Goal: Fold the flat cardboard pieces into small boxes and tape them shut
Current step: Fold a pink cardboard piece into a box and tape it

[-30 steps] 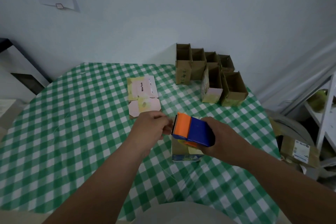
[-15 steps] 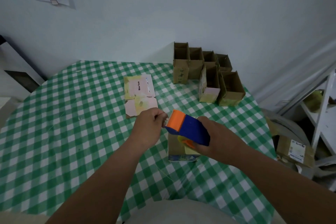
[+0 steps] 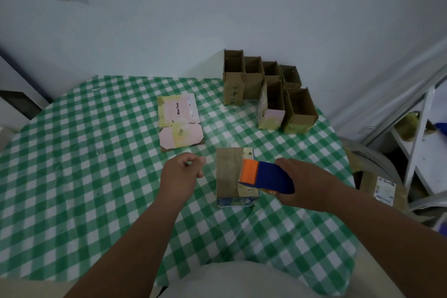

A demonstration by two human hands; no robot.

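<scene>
Six open boxes point(image 3: 271, 89) stand behind; right hand point(image 3: 304, 184) grips dispenser point(image 3: 266, 176), left hand point(image 3: 180, 176) loosely curled.

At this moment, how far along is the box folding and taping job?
Done: six open-topped brown cardboard boxes stand by the wall. In hand: the right hand holds the blue and orange tape dispenser over the small brown box in front; the left hand is beside it. Left: the flat pink and yellow cardboard pieces.

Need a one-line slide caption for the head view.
Right hand holds tape dispenser over small box; left hand beside it.
</scene>
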